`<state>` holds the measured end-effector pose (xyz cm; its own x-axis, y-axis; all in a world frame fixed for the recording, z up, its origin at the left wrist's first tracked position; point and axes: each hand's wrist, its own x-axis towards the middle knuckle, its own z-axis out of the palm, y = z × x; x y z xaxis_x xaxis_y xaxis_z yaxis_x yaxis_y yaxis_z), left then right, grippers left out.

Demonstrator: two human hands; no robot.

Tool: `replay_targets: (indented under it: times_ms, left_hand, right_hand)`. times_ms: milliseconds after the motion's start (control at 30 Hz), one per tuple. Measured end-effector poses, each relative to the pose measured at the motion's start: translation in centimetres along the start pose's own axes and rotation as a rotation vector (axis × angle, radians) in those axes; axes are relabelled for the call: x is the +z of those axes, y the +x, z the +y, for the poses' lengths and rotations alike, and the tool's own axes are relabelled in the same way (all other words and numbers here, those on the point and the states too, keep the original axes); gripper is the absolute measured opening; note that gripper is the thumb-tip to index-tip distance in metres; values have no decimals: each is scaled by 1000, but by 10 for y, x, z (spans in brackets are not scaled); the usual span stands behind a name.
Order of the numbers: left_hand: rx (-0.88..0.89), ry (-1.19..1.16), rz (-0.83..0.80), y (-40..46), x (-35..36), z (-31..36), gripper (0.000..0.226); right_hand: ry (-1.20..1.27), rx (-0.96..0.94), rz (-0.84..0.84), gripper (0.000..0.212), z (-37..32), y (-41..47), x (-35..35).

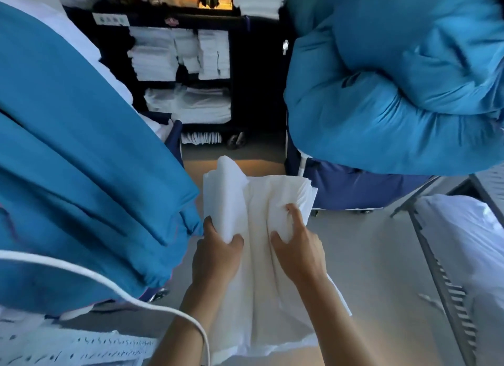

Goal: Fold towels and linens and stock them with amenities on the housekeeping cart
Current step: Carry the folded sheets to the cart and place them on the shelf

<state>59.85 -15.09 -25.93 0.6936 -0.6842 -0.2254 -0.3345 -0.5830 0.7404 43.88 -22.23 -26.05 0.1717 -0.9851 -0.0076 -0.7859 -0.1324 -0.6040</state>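
A white linen sheet (261, 297) hangs in front of me, gathered into pleats at its top edge. My left hand (215, 256) grips the left bunch of folds, thumb on the near side. My right hand (297, 251) pinches the right bunch, index finger stretched up along the cloth. Straight ahead stands the dark housekeeping cart (245, 65), its shelves holding stacks of folded white towels (177, 54).
A large blue laundry bag (81, 161) bulges on my left and another blue bag (395, 93) on my right, leaving a narrow aisle of grey floor (368, 256) between them. A white cable (109, 281) loops at lower left. White bedding (469, 243) lies at the right.
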Motion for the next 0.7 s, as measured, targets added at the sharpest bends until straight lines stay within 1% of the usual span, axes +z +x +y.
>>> replay_targets:
  times_ms: [200,333,467,600,700]
  left_hand:
    - [14,-69,-33,132,-3,22,66]
    - [39,-51,-6,209,-16,45,66]
    - [30,-29,-40,280,-29,63,71]
    - [33,-8,-50,322,-33,77,70]
    - [3,-23,-62,359,-31,88,69]
  right_hand:
    - [-15,46,6,68,-52,113,41]
    - [13,85,-2,68,-89,179,60]
    - [38,80,1,67,-124,238,77]
    - [29,57,9,67,-141,280,87]
    - [23,46,-8,67,-152,319,96]
